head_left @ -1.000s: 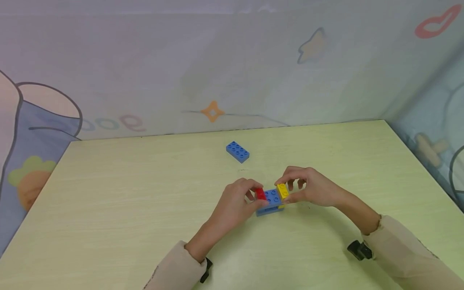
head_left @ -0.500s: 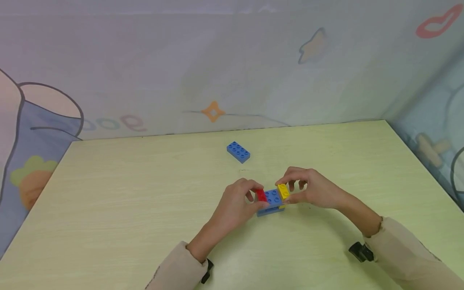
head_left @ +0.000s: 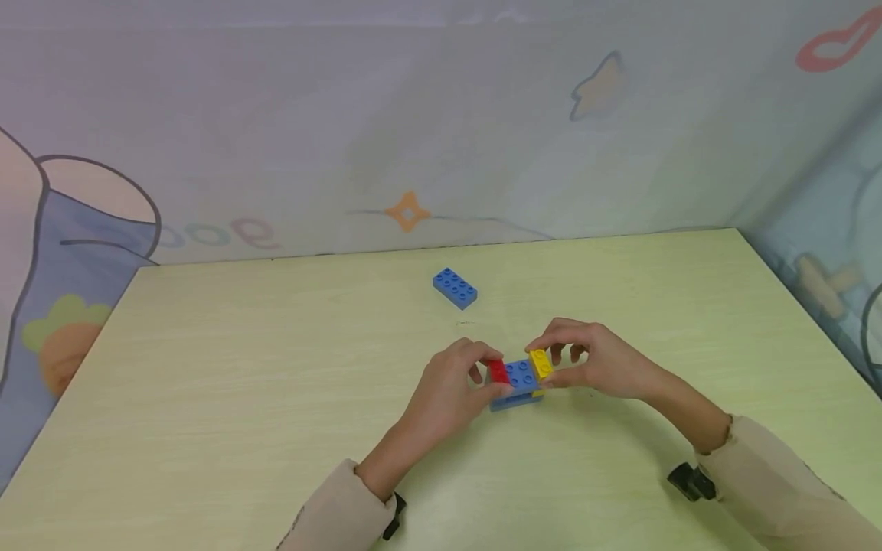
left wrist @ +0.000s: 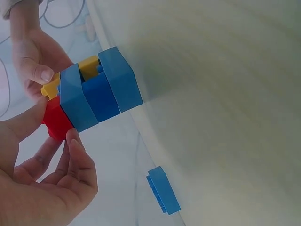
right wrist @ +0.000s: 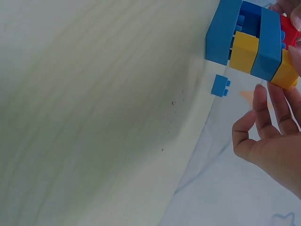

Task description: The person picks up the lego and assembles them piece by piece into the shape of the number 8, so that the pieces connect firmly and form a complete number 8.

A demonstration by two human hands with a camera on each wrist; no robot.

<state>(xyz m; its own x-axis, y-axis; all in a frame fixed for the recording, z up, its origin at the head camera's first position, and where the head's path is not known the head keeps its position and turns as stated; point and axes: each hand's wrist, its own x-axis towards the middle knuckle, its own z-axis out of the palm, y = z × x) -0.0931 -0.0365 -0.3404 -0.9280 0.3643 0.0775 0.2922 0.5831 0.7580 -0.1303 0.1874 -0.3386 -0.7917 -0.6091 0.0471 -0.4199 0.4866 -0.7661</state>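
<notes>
A stack of building blocks stands on the table, its long blue block [head_left: 521, 375] on top with studs showing between the hands. On the stack's left end sits a red block [head_left: 499, 372], which my left hand [head_left: 451, 390] pinches between thumb and fingers. My right hand [head_left: 586, 356] pinches a yellow block [head_left: 540, 363] at the right end. Below the upper blue block, the left wrist view shows a darker blue block [left wrist: 101, 97] and another yellow block [left wrist: 88, 68] side by side. A long blue block [left wrist: 120, 80] forms the base.
Behind the stack, a loose blue block [head_left: 455, 288] with studs up lies on the pale wooden table [head_left: 276, 383]. A printed cloth backdrop [head_left: 310, 138] rises along the table's back edge.
The hands and the stack keep nearly the same pose, both still pinching the red and yellow blocks. The whole head view has shifted very slightly.
</notes>
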